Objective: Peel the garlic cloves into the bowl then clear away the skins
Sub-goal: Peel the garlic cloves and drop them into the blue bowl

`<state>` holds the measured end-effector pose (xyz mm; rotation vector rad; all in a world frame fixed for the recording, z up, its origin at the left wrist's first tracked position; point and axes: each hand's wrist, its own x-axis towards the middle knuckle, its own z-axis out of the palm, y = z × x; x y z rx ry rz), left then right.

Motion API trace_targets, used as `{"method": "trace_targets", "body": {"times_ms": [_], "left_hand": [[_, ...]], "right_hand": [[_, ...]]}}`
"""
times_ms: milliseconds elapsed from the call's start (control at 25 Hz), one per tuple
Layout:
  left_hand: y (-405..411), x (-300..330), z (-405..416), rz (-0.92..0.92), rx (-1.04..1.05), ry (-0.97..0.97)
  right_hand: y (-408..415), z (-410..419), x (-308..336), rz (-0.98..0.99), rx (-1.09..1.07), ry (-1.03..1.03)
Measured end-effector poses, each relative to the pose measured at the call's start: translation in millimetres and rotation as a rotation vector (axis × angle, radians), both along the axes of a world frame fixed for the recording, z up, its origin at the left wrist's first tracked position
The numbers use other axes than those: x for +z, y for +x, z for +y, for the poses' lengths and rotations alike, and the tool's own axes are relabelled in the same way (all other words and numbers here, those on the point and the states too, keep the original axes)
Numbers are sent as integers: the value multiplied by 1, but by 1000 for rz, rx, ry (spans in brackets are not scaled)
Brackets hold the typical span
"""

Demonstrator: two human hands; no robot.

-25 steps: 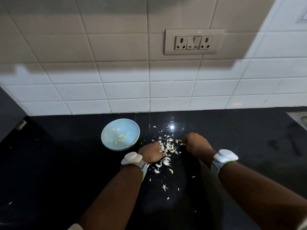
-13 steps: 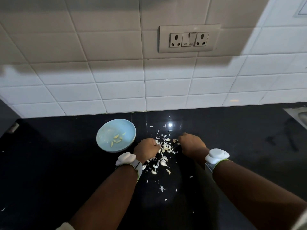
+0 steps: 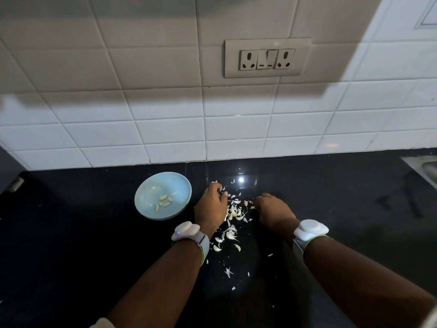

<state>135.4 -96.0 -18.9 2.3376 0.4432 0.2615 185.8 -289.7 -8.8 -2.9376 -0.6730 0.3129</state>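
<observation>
Garlic skins [image 3: 234, 213] lie heaped on the black desk [image 3: 343, 209] between my two hands, with loose flakes trailing back toward my wrists. The peeled cloves [image 3: 163, 201] already sit in the pale blue bowl [image 3: 144, 200], just left of the heap. My left hand [image 3: 211, 208] lies over the heap's left edge, fingers bent down onto the skins, and my right hand [image 3: 272, 211] is curled at its right edge; whether either one actually grasps anything, I cannot tell. I judge I am gathering the skins. They look papery and light, so a quick sweep could scatter them wider or flick some into the bowl, and an unpeeled clove may hide among them
</observation>
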Motion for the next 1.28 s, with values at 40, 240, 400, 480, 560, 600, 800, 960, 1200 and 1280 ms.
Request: {"method": "trace_targets", "body": {"times_ms": [40, 240, 400, 480, 560, 600, 800, 960, 1200, 1280], "left_hand": [[0, -1, 0, 8, -7, 19], [-4, 8, -6, 156, -56, 109], [-7, 4, -3, 213, -91, 86], [-9, 2, 0, 227, -92, 59], [-11, 3, 1, 250, -86, 55], [-12, 5, 1, 259, -79, 61], [-16, 8, 1, 328, -43, 63], [-18, 1, -2, 224, -129, -334], [-17, 19, -12, 128, -63, -710], [-16, 24, -11, 104, -29, -765]], "right_hand": [[0, -1, -2, 9, -14, 22], [-6, -2, -11, 9, -71, 103], [-2, -3, -15, 157, -378, 478], [-12, 3, -16, 306, -533, 832], [-26, 13, -16, 421, -573, 1086], [-32, 19, -16, 469, -571, 1170], [-45, 34, -9, 536, -580, 1388], [-47, 36, -6, 532, -578, 1453], [-48, 41, -3, 478, -503, 1478], [-47, 41, -3, 455, -482, 1457]]}}
